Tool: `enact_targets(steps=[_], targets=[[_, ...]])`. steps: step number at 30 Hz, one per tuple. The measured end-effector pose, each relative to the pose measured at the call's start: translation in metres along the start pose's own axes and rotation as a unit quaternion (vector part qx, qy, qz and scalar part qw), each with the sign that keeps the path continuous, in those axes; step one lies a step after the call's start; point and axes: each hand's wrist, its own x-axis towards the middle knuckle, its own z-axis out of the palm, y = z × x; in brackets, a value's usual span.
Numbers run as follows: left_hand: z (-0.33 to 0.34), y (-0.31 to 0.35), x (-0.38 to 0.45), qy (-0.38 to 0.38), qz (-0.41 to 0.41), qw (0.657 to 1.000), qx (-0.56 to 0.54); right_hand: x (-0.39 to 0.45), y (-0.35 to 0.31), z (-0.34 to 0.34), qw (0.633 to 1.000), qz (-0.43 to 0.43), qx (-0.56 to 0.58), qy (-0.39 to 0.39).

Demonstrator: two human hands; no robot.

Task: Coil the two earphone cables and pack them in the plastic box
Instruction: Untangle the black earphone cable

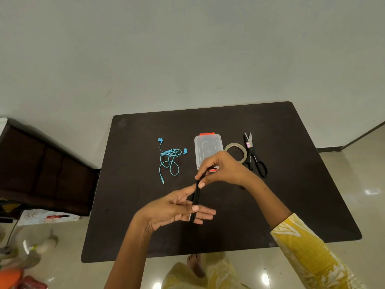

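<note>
head view: black earphone cable (196, 197) stretched in several parallel strands above the middle of the dark table (129, 205), between both hands. left hand (177, 208) palm-up near the front half, fingers mostly straight and spread, strands looped across them, thumb resting over the bundle. right hand (220, 168) just beyond, thumb and forefinger pinching the upper end of the strands, other fingers curled. blue earphone cable (169, 161) lying loose and tangled toward the left of the table's middle, uncoiled, plug end pointing to the front edge. plastic box (207, 150) lid on, orange clips at both ends, toward the back edge and partly hidden by the right hand. tape roll (236, 152) just right of the box, scissors (254, 156) beside that.

likely risks, judged from this: loops sliding off the straight left fingers if tension from the right pinch drops, springing the coil apart. too hard a pull could kink the thin wire. box apparently closed, so a one-handed opening while holding the coil could loosen it. blue tangle may knot tighter if lifted by one end.
</note>
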Motion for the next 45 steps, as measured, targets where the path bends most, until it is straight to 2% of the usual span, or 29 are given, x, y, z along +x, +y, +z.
enact_targets(steps=[8,12,15,19,24,29,34,39,42,45], targets=[[-0.001,-0.002,-0.004,-0.079,-0.011,0.997,-0.004,-0.004,0.021,0.002,0.982,0.027,0.178,-0.048],[0.003,-0.004,-0.006,-0.108,0.023,0.994,-0.024,-0.007,0.032,0.003,0.962,0.056,0.267,0.009],[0.006,0.0,-0.003,-0.057,0.061,0.995,-0.056,-0.01,0.038,0.015,0.946,0.087,0.309,0.055],[0.004,0.007,0.001,0.012,0.084,0.993,-0.078,-0.012,0.043,0.039,0.941,0.092,0.305,0.11],[-0.004,0.016,0.008,0.073,0.103,0.988,-0.092,-0.016,0.041,0.055,0.959,0.112,0.22,0.142],[-0.014,0.023,0.014,0.141,0.12,0.978,-0.094,-0.017,0.039,0.066,0.972,0.119,0.163,0.123],[-0.02,0.026,0.022,0.248,0.13,0.957,-0.081,-0.015,0.031,0.07,0.982,0.114,0.094,0.114],[-0.021,0.017,0.03,0.328,0.114,0.938,-0.003,-0.013,0.02,0.07,0.989,0.088,-0.074,0.089],[-0.018,0.015,0.03,0.327,0.083,0.94,0.055,-0.012,0.015,0.062,0.979,0.083,-0.176,0.066],[-0.013,0.014,0.025,0.273,0.04,0.955,0.111,-0.01,0.011,0.051,0.971,0.065,-0.227,0.046]])
